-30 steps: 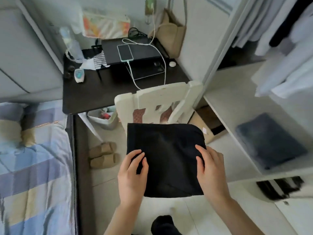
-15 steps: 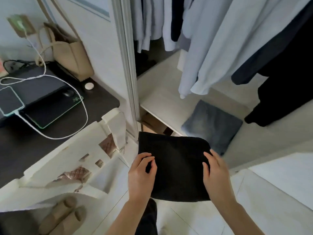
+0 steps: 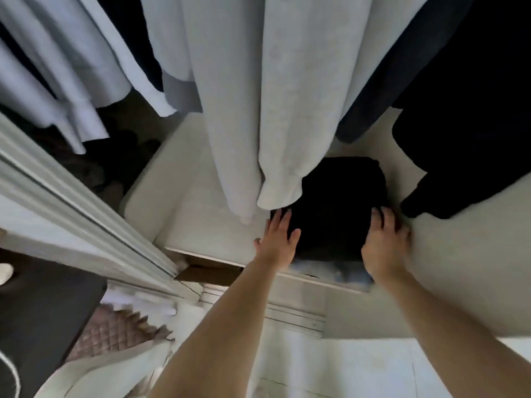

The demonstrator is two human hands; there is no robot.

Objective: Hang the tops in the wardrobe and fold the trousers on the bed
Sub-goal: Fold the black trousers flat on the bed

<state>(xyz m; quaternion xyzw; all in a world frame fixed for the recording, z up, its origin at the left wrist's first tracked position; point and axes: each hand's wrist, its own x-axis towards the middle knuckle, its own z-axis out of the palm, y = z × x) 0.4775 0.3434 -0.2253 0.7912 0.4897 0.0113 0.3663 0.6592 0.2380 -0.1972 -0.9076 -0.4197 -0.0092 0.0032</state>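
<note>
A folded pair of black trousers [image 3: 339,208] lies on the white wardrobe shelf [image 3: 201,216], on top of a folded blue-grey garment [image 3: 324,270] whose front edge peeks out beneath. My left hand [image 3: 277,239] rests flat on the left edge of the black trousers, fingers straight and thumb out to the side. My right hand [image 3: 385,245] lies over their right edge, fingers spread. Pale tops [image 3: 258,96] hang above the shelf, and one cuff covers the trousers' far left corner.
Dark garments [image 3: 474,110] hang at the right, down to the shelf. The wardrobe's sliding-door frame [image 3: 71,202] runs diagonally at the left. A white chair with a quilted seat [image 3: 115,337] and a dark desk [image 3: 40,311] stand at the lower left.
I have turned from the chair to the wardrobe and carried the black trousers forward. They now lie on the blue-grey garment on the shelf, with both hands on top.
</note>
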